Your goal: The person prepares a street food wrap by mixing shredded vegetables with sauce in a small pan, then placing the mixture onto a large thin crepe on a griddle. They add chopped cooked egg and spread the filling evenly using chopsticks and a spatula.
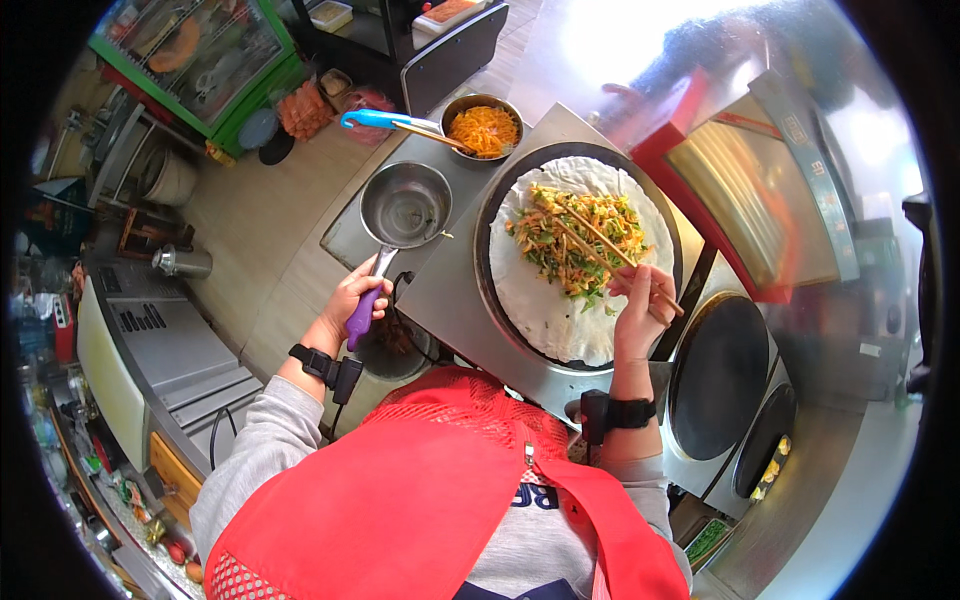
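Note:
My left hand (356,303) is closed round the purple handle of a small steel saucepan (405,205), which is nearly bare inside and rests on or just over the steel counter. In my right hand (643,305) is a pair of long wooden chopsticks (598,238). Their tips reach into a heap of shredded vegetable filling (580,235), orange, green and yellow. The heap lies on a wide pale crepe (520,275), spread over a round black griddle (482,250).
Behind the saucepan stands a pot of shredded carrot (483,130) with a blue-handled utensil across it. To the right are a red-framed display warmer (740,190) and two more dark round griddles (718,375). A green-framed cabinet (215,75) stands far left, with a bin (392,350) below the counter.

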The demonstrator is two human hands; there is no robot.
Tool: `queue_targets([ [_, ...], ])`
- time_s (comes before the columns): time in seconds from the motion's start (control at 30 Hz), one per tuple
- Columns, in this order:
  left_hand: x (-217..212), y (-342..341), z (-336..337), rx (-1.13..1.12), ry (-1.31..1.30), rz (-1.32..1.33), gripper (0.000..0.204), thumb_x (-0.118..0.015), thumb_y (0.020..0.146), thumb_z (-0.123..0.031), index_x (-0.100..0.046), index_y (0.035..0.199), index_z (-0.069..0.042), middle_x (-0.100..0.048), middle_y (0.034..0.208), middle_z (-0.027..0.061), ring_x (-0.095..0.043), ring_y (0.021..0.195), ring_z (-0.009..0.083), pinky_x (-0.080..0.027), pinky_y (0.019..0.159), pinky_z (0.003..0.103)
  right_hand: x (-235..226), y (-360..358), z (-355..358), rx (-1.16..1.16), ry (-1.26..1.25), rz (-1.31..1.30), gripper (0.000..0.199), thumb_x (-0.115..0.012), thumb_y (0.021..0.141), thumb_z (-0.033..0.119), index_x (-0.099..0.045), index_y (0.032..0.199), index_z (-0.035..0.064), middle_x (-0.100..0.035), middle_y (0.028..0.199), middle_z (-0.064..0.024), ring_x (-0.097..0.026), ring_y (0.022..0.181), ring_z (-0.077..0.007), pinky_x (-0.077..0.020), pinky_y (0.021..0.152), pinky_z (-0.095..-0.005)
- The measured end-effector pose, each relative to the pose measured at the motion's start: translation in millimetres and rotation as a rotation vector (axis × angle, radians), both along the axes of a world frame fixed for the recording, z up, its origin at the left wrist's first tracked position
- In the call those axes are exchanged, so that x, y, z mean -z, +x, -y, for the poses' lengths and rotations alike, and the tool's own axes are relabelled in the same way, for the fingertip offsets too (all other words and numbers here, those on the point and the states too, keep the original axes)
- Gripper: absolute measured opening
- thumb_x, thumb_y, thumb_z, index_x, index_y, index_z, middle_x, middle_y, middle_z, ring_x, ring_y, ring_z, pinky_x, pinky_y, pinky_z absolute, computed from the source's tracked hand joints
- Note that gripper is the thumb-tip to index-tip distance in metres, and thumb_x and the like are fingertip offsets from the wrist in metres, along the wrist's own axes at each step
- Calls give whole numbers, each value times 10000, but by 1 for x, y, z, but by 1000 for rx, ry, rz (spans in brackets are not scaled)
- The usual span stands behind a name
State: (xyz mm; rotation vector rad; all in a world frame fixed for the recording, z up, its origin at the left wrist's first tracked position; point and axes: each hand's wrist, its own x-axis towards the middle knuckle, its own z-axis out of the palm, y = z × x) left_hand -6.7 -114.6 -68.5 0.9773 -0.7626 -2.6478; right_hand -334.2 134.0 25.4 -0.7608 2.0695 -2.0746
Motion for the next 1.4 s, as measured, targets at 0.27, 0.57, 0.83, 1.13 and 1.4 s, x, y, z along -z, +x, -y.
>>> queue_targets([
  [0.27,11,-7,21,79,-14,59,577,-482,1008,-339,-252,1527,-238,-562,997,53,-516,660,140,-455,527,239,19,-66,-21,223,-104,102,170,-567,990,172,-545,1002,4,-686,852,-156,-671,627,-198,-552,561,-272],
  [0.57,18,7,13,-67,7,133,718,-465,947,-612,-282,1485,-175,-588,1104,87,-634,794,210,-576,674,379,16,-57,-106,325,-94,252,148,-555,995,166,-547,1023,21,-679,854,-143,-654,636,-173,-542,573,-248],
  [0.83,85,70,-3,-87,101,300,610,-442,943,-637,-500,1303,-148,-587,1080,81,-628,831,222,-564,712,423,8,-45,-82,192,-100,157,186,-570,985,188,-562,1003,2,-663,812,-136,-648,599,-173,-545,554,-262],
  [1.13,145,135,-95,393,-260,990,611,-494,959,-499,-396,1432,-125,-562,1057,104,-569,754,217,-524,664,389,39,-96,-48,202,-224,266,162,-579,978,162,-532,1008,10,-670,834,-163,-669,626,-212,-562,573,-294],
  [1.4,154,135,-129,372,-265,956,532,-511,986,-380,-404,1437,-119,-566,974,88,-566,674,195,-514,602,366,49,-85,-138,278,-270,339,142,-571,984,168,-556,1009,28,-653,851,-135,-627,616,-178,-528,573,-254],
])
